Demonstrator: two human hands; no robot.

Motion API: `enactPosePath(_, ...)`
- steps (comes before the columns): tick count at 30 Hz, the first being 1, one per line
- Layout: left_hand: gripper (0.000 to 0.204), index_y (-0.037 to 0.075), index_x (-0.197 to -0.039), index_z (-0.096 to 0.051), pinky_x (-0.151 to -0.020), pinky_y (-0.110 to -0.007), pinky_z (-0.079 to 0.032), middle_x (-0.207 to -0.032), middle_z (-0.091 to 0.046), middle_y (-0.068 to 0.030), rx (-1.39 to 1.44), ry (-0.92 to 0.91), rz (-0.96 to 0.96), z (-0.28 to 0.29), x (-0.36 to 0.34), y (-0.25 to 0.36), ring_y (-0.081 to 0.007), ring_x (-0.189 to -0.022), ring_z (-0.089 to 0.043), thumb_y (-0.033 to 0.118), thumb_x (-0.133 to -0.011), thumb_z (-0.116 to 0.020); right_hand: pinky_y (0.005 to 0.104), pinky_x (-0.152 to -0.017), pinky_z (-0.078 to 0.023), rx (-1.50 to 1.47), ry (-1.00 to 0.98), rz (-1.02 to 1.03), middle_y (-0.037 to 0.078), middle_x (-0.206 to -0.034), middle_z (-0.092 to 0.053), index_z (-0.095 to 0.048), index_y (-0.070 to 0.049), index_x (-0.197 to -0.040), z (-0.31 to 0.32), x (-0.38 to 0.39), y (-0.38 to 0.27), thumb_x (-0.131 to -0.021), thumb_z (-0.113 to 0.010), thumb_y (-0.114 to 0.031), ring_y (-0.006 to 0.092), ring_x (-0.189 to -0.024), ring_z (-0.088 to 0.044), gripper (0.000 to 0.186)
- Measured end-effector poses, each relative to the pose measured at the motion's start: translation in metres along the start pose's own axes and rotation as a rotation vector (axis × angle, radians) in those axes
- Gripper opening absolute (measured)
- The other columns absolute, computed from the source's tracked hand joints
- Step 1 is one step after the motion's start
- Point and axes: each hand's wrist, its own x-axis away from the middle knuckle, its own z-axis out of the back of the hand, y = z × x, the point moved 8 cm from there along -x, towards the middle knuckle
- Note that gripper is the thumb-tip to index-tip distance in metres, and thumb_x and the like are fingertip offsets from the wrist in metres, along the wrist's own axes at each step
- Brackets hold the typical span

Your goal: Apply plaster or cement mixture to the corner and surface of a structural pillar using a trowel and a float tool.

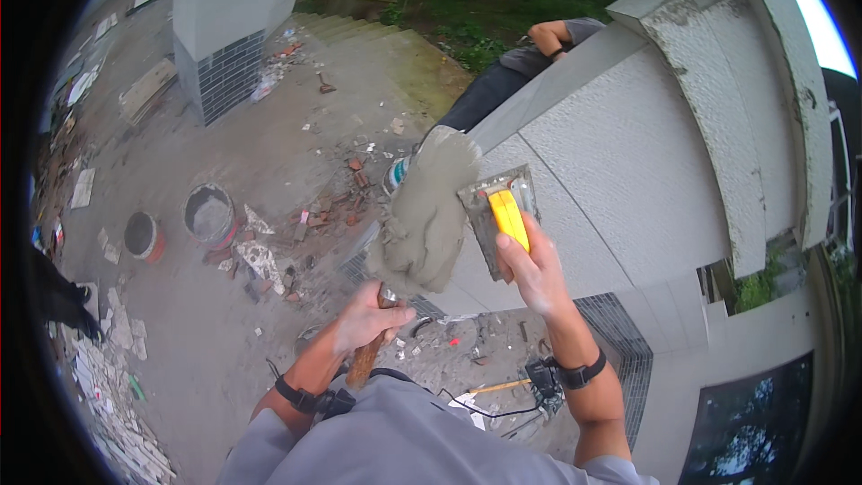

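Note:
My left hand (366, 318) is closed round the wooden handle (365, 361) of a shovel, just below its metal neck. A thick heap of wet grey mortar (422, 224) covers the blade, so its metal is hidden. In my right hand (536, 268) is the yellow grip of a plastering trowel (510, 218). Its flat rectangular plate, smeared with mortar, is tilted beside the right edge of the heap; I cannot tell whether they touch. Just behind the trowel lies a pale textured wall (611, 153) with a dark joint line.
Another person (503, 81) is beyond the wall, partly hidden. Two buckets (209, 214) (144, 236) stand on the left, near broken bricks (346, 202) and rubble. A square column (224, 45) with dark tiles rises at upper left. A yellow-handled tool (498, 386) lies below me.

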Motion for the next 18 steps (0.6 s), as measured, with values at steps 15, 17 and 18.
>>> enactPosePath(15,0.017,0.004,-0.091,-0.053,-0.039,-0.028,-0.041,-0.057,-0.052,-0.003,-0.024,0.222,-0.023,0.053,-0.004,-0.044,-0.0135,-0.043,-0.051,0.0,-0.082,-0.067,0.0358,-0.049,-0.05,1.451,0.762,0.774,0.01,-0.072,-0.064,-0.051,0.004,-0.114,0.214,0.015,-0.213,-0.089,-0.065,-0.026,0.0218,-0.051,-0.06,0.042)
enactPosePath(17,0.017,0.012,-0.075,-0.055,-0.038,-0.027,-0.037,-0.055,-0.051,0.0007,-0.109,0.23,-0.011,0.062,-0.003,-0.046,-0.0123,-0.041,-0.047,0.011,-0.084,-0.069,0.0286,-0.037,-0.048,1.519,0.787,0.711,0.011,-0.069,-0.062,-0.052,0.002,-0.108,0.247,0.0,-0.251,-0.094,-0.06,-0.027,0.0169,-0.045,-0.057,0.033)
enactPosePath(18,0.017,0.012,-0.075,-0.055,-0.038,-0.027,-0.037,-0.055,-0.051,0.0007,-0.109,0.224,-0.016,0.064,-0.003,-0.045,-0.0123,-0.041,-0.047,0.011,-0.084,-0.069,0.0307,-0.041,-0.05,1.479,0.798,0.752,0.012,-0.07,-0.063,-0.051,0.002,-0.108,0.258,-0.003,-0.27,-0.094,-0.06,-0.028,0.0186,-0.048,-0.059,0.034)
